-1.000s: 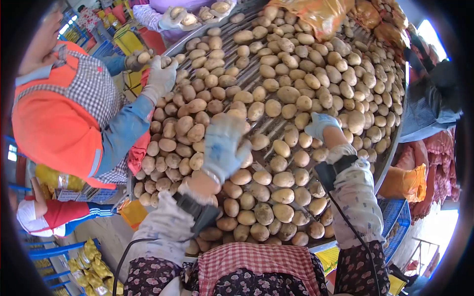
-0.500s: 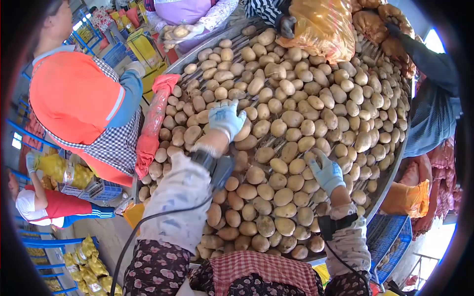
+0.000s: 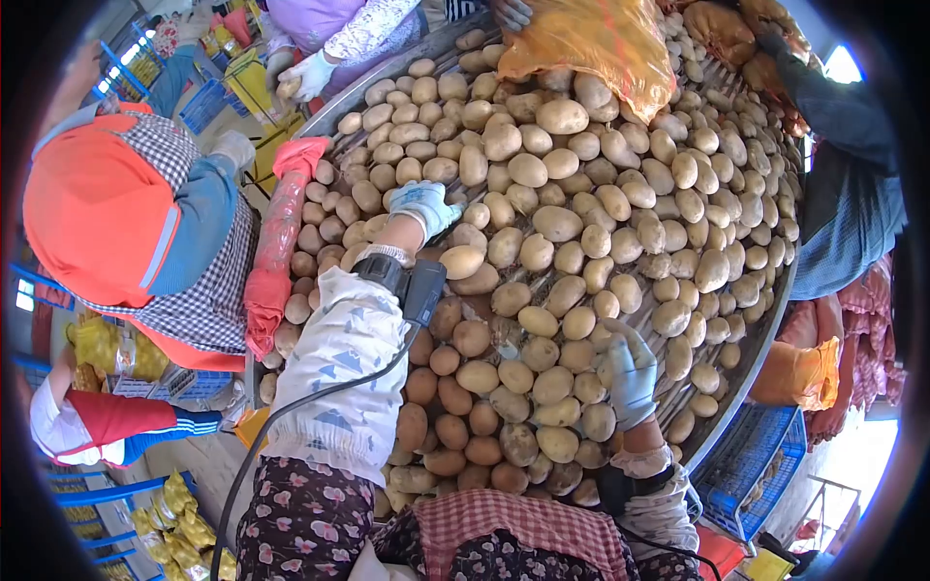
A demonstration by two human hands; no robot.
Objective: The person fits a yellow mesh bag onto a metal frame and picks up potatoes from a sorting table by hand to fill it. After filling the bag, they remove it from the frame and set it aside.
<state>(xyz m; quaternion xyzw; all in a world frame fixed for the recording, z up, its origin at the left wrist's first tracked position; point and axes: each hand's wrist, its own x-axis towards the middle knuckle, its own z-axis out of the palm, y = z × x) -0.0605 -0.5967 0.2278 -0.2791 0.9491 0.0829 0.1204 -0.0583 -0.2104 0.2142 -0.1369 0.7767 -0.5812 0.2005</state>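
Potatoes (image 3: 557, 224) cover a large metal-edged sorting table (image 3: 741, 387) before me. My left hand (image 3: 424, 205), in a pale blue and white glove, rests on potatoes left of the middle, thumb apart from the fingers. My right hand (image 3: 632, 376), in a similar glove, lies at the right against several potatoes. Its fingers are bent toward the left, with no potato clearly gripped. Both palms are hidden. A dark device (image 3: 424, 290) with a cable is strapped to my left wrist.
A co-worker's dark glove (image 3: 511, 14) touches an orange mesh bag (image 3: 596, 48) at the far edge. A co-worker in an orange head covering (image 3: 97, 208) stands left, beside a red wrapped roll (image 3: 281, 242). Blue crates (image 3: 746, 465) stand at the right.
My left hand has shifted slightly left and up, its fingers closer together. My right hand has moved down and left, fingers more bent. The orange bag has moved left; more potatoes lie below it.
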